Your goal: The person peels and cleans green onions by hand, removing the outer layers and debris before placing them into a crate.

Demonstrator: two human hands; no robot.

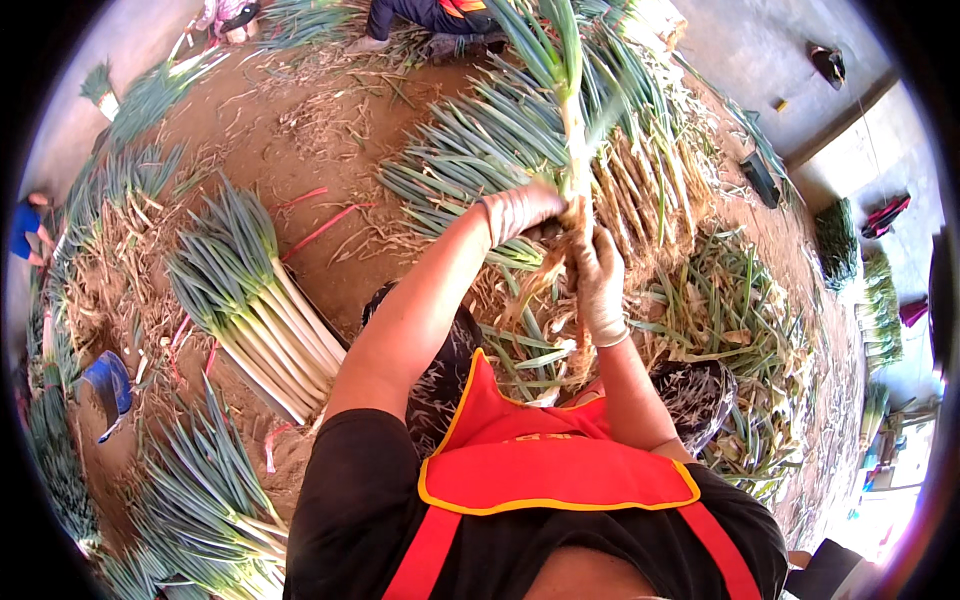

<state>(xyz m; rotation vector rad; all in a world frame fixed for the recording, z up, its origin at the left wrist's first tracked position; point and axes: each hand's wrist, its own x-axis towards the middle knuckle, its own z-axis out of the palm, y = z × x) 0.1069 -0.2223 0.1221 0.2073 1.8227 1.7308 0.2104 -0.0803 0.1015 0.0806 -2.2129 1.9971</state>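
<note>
A long green onion (574, 140) with green leaves and a pale stalk is held up in front of me, leaves pointing away. My gloved right hand (602, 285) is closed around its lower end, near the roots. Against the stalk's left side is my gloved left hand (525, 212), smeared by motion, its fingers partly hidden. Loose brownish outer skin (535, 285) hangs below the hands. Just beyond lies a big pile of unpeeled green onions (480, 145), their dry, brown root ends to the right.
At my left lies a bundle of clean green onions (265, 300), with another bundle (205, 500) nearer. Stripped leaves (740, 320) heap up at my right. Red ties (325, 230) and a blue object (108, 390) lie on the dirt floor. Another person (430, 15) sits at the far side.
</note>
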